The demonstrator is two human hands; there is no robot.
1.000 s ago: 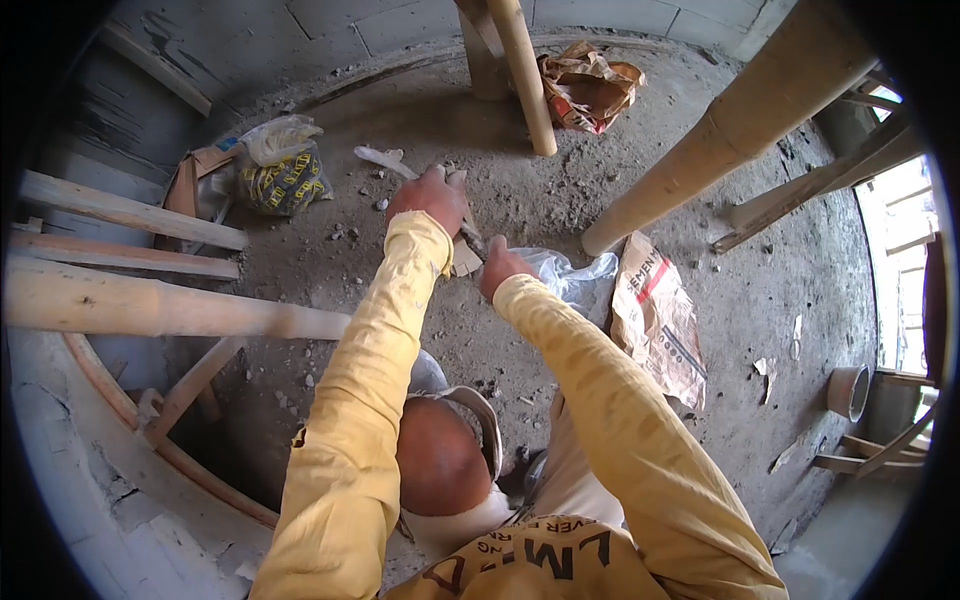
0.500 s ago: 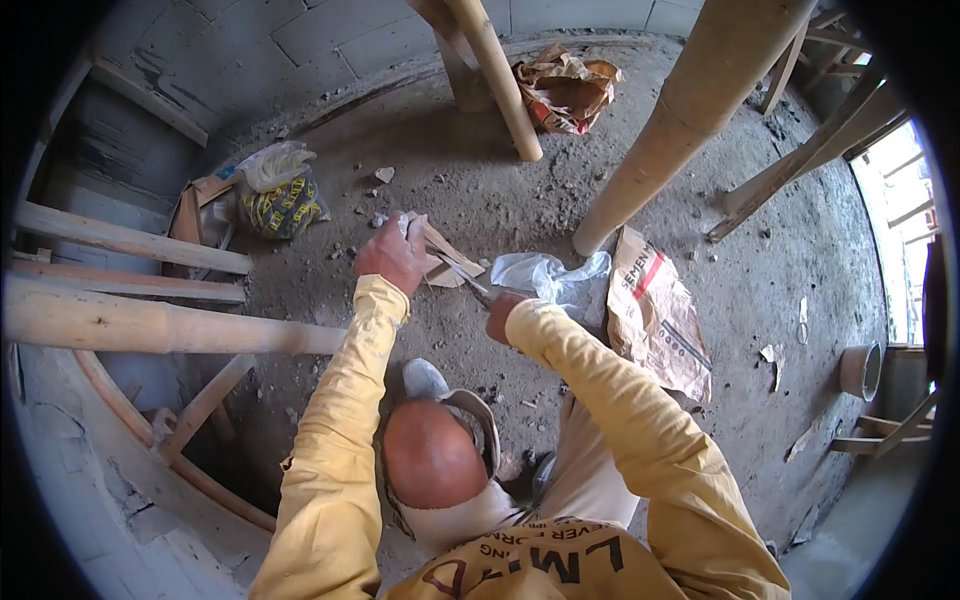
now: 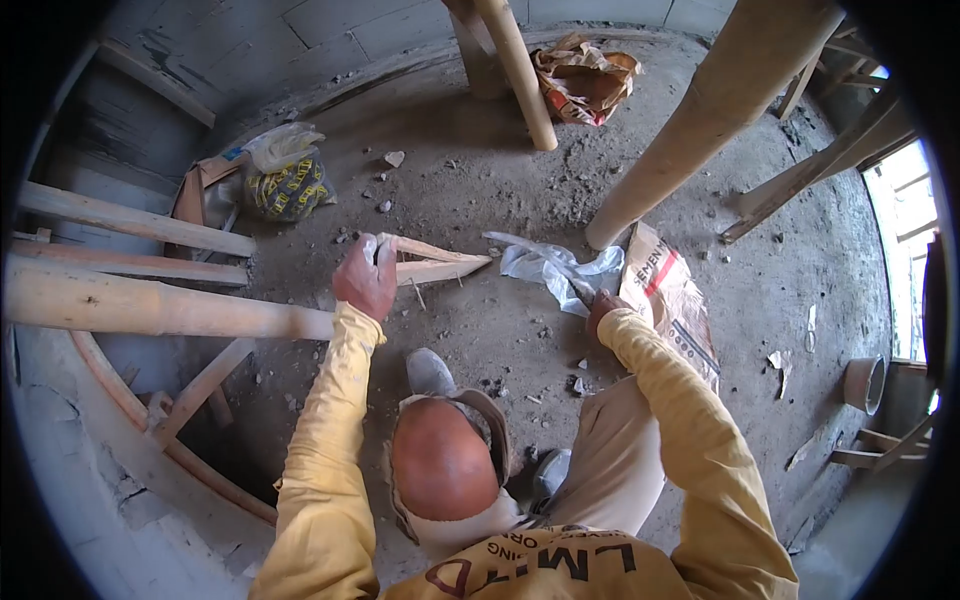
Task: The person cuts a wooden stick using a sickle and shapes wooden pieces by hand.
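Observation:
My left hand (image 3: 366, 278) is closed around one end of a pale piece of wood (image 3: 440, 270). The wood narrows to a point on the right, and a split-looking strip runs along its upper side. My right hand (image 3: 604, 308) grips a long-bladed knife (image 3: 572, 278), whose grey blade slants up and left across a clear plastic bag (image 3: 607, 264) on the ground. Blade and wood are apart, with a small gap at the wood's tip. My right fingers hide most of the knife's handle.
A paper cement sack (image 3: 665, 295) lies right of my right hand. Bamboo poles (image 3: 690, 130) stand ahead, and another pole (image 3: 170, 312) reaches in from the left. A filled plastic bag (image 3: 288, 185), a crumpled sack (image 3: 588, 80) and a bucket (image 3: 862, 384) rest on the rubble-strewn floor.
My right hand has swung right and the knife has come away from the wood. My left hand has shifted slightly left and down, and the wood now lies more level.

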